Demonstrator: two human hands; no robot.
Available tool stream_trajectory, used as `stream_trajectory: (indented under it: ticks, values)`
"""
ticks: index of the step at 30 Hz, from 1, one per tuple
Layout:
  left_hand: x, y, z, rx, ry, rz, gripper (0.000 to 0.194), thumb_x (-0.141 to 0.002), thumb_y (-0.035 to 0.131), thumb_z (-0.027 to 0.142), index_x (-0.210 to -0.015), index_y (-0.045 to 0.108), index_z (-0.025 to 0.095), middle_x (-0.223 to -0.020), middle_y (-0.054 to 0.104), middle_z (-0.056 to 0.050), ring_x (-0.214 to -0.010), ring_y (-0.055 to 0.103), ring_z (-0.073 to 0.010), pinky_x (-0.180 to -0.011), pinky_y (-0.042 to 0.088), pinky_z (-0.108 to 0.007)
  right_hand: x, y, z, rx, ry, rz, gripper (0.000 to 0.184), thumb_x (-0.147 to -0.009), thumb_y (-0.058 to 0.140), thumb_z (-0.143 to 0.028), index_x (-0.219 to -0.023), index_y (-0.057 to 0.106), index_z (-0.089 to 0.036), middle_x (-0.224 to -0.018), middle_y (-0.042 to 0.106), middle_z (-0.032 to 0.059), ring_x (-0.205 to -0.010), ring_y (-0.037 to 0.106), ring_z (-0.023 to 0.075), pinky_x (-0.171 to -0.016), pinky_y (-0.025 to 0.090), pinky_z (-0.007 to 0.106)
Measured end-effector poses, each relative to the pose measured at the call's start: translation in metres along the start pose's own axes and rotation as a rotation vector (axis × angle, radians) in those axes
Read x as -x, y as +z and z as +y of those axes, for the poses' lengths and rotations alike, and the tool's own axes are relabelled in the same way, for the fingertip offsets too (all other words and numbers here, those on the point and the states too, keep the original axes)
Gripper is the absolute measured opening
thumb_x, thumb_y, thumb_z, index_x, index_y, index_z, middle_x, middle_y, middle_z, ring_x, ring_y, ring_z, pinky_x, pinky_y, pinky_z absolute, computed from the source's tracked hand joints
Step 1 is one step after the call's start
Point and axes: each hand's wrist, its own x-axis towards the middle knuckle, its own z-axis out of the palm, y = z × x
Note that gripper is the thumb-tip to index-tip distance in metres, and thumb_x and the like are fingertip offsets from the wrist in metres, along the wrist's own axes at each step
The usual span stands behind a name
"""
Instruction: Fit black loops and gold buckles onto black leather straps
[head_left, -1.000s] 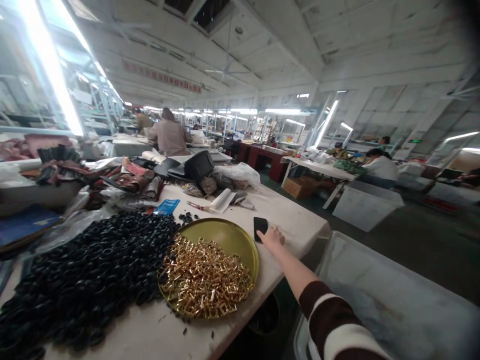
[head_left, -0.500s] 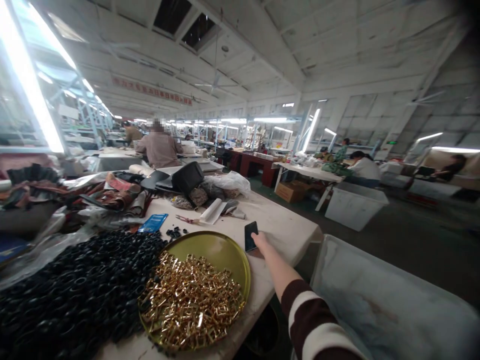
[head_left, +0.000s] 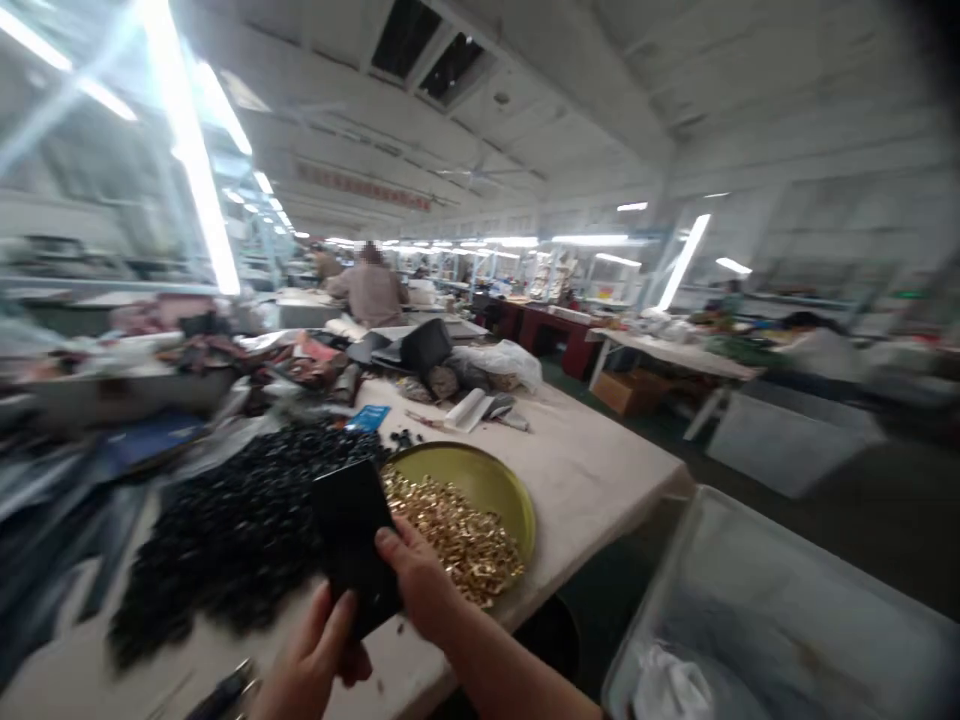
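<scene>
A black smartphone (head_left: 352, 545) is held up in front of me, its dark face toward the camera. My right hand (head_left: 424, 585) grips its right edge, thumb on the front. At the lower left corner, my left hand (head_left: 319, 645) has its fingers closed against the phone. Behind it lies a round gold tray (head_left: 517, 500) heaped with small shiny gold metal buckles (head_left: 465, 540). To the left spreads a large pile of small black rings (head_left: 232, 530), blurred by motion.
A blue packet (head_left: 367, 418) and a white roll (head_left: 466, 410) lie farther back on the table (head_left: 600, 450). Leather scraps (head_left: 315, 355) are heaped at the left. A large pale bin (head_left: 787, 600) stands to the right. A co-worker (head_left: 371, 285) is in the background.
My right hand has lifted the phone off the table and brought it left and nearer to me. My left hand has come into view at the phone. The view has swung left.
</scene>
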Motion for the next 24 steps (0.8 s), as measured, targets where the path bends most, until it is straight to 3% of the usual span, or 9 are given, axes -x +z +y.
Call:
stream_trajectory:
  ticks: [2, 5, 7, 11, 16, 20, 24]
  values:
    - [0.007, -0.018, -0.014, 0.055, -0.054, 0.080, 0.050, -0.076, 0.051, 0.055, -0.105, 0.047, 0.015, -0.043, 0.051, 0.007, -0.037, 0.053, -0.0127, -0.038, 0.038, -0.021, 0.002, 0.016, 0.010, -0.090, 0.185, -0.137, 0.045, -0.077, 0.049, -0.055, -0.093, 0.060, -0.014, -0.080, 0.066, 0.0036, -0.074, 0.060, 0.0172, -0.071, 0.047, 0.031]
    - [0.013, -0.036, -0.025, 0.163, -0.097, 0.095, 0.053, -0.073, 0.052, 0.055, -0.106, 0.046, 0.013, -0.043, 0.051, 0.007, -0.029, 0.046, -0.0084, -0.033, 0.029, -0.017, -0.011, 0.027, 0.021, -0.185, 0.448, -0.364, 0.070, -0.078, 0.029, -0.067, -0.096, 0.061, -0.008, -0.088, 0.066, 0.0112, -0.082, 0.062, 0.0206, -0.079, 0.045, 0.034]
    - [0.013, -0.041, -0.029, 0.216, -0.105, 0.110, 0.057, -0.075, 0.051, 0.053, -0.114, 0.043, 0.012, -0.045, 0.051, 0.007, -0.029, 0.043, -0.0064, -0.033, 0.027, -0.016, -0.021, 0.032, 0.030, -0.255, 0.563, -0.434, 0.077, -0.077, 0.023, -0.070, -0.100, 0.060, -0.006, -0.089, 0.066, 0.0137, -0.085, 0.062, 0.0220, -0.081, 0.044, 0.036]
    - [0.003, -0.045, -0.038, 0.260, -0.109, 0.164, 0.064, -0.078, 0.049, 0.051, -0.127, 0.032, 0.014, -0.050, 0.053, 0.006, -0.031, 0.044, -0.0060, -0.034, 0.029, -0.016, -0.035, 0.035, 0.049, -0.375, 0.563, -0.386, 0.070, -0.078, 0.029, -0.067, -0.112, 0.055, -0.011, -0.092, 0.066, 0.0104, -0.085, 0.062, 0.0204, -0.083, 0.043, 0.037]
    - [-0.012, -0.049, -0.060, 0.026, -0.070, 0.227, 0.055, -0.081, 0.043, 0.049, -0.118, 0.041, 0.009, -0.055, 0.056, 0.001, -0.040, 0.049, -0.0094, -0.037, 0.034, -0.018, -0.056, 0.023, 0.062, -0.529, 0.571, -0.363, 0.068, -0.078, 0.034, -0.064, -0.117, 0.051, -0.011, -0.095, 0.065, 0.0101, -0.084, 0.061, 0.0189, -0.085, 0.043, 0.038]
    - [-0.007, -0.053, -0.062, -0.311, 0.088, 0.375, 0.037, -0.086, 0.041, 0.039, -0.114, 0.045, 0.016, -0.096, 0.062, -0.009, -0.061, 0.059, -0.0126, -0.056, 0.050, -0.026, -0.066, 0.013, 0.065, -0.565, 0.507, -0.310, 0.066, -0.077, 0.034, -0.065, -0.117, 0.051, -0.015, -0.098, 0.063, 0.0086, -0.084, 0.060, 0.0177, -0.087, 0.043, 0.038]
    - [-0.003, -0.054, -0.056, -0.695, 0.386, 0.455, 0.028, -0.087, 0.040, 0.027, -0.113, 0.047, 0.020, -0.106, 0.061, -0.010, -0.086, 0.062, -0.0184, -0.072, 0.053, -0.030, -0.069, 0.010, 0.066, -0.548, 0.493, -0.277, 0.069, -0.075, 0.034, -0.068, -0.116, 0.051, -0.016, -0.099, 0.062, 0.0084, -0.082, 0.060, 0.0167, -0.085, 0.044, 0.035]
